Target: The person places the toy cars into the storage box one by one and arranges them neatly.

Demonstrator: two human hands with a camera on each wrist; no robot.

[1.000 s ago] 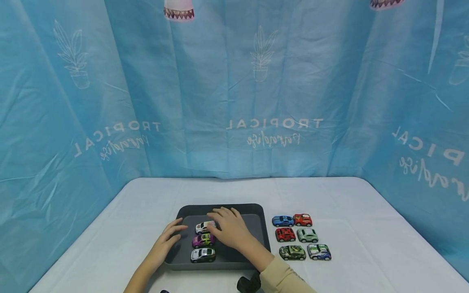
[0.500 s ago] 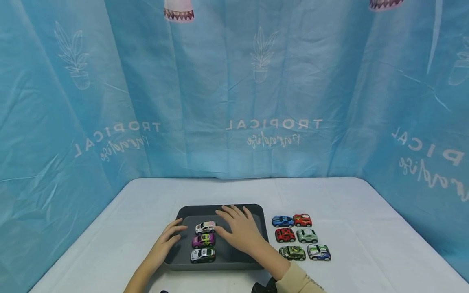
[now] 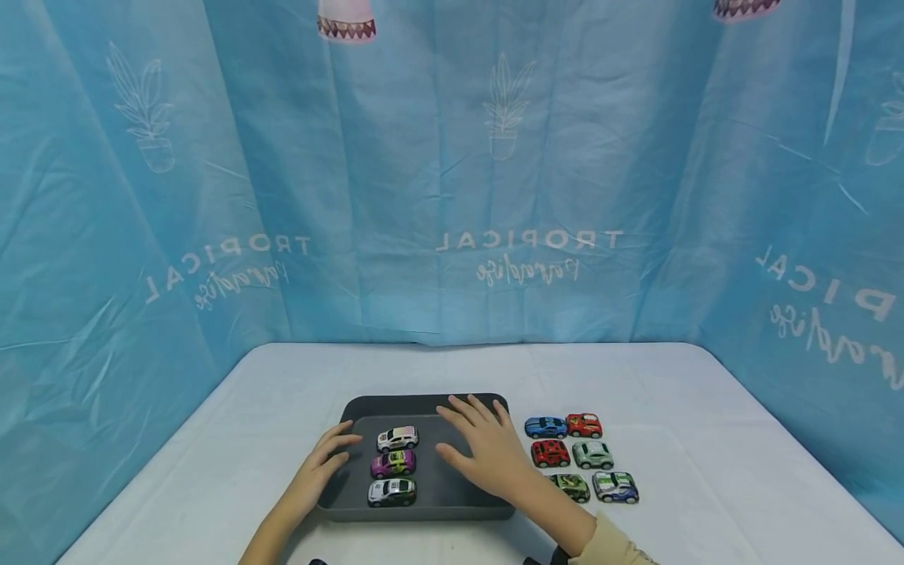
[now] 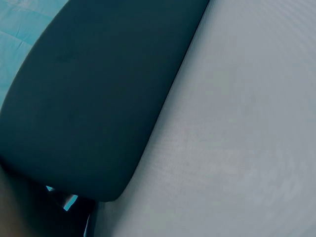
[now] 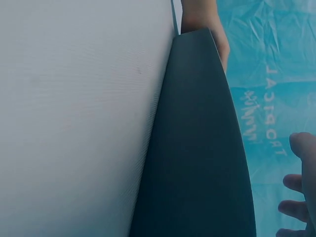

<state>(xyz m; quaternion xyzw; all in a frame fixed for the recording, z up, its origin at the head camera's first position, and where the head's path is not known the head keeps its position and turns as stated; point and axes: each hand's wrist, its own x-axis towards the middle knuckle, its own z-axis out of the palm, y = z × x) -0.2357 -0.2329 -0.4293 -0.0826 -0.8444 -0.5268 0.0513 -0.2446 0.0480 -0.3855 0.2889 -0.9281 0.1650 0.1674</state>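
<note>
My left hand (image 3: 315, 469) rests at the left rim of a dark grey tray (image 3: 417, 514), fingers spread loosely over the edge. Inside the tray a white toy car (image 3: 398, 438), a purple toy car (image 3: 392, 464) and a silver-white toy car (image 3: 391, 492) stand in a column. Over the tray's right part hovers my right hand (image 3: 489, 455), fingers spread, holding nothing. In the right wrist view, its fingertips (image 5: 295, 210) show above the tray's outer wall (image 5: 197, 138). The left wrist view shows mostly the tray's side (image 4: 98, 98).
Right of the tray stand a blue car (image 3: 544, 427), a red car (image 3: 584, 424), another red car (image 3: 549, 453), a pale green car (image 3: 592, 454), a camouflage car (image 3: 574, 486) and a white-blue car (image 3: 616, 486). A blue curtain (image 3: 395, 157) surrounds the white table (image 3: 297, 392).
My right hand has moved right, away from the white toy car, which stays in the tray. My left hand has kept its place at the rim.
</note>
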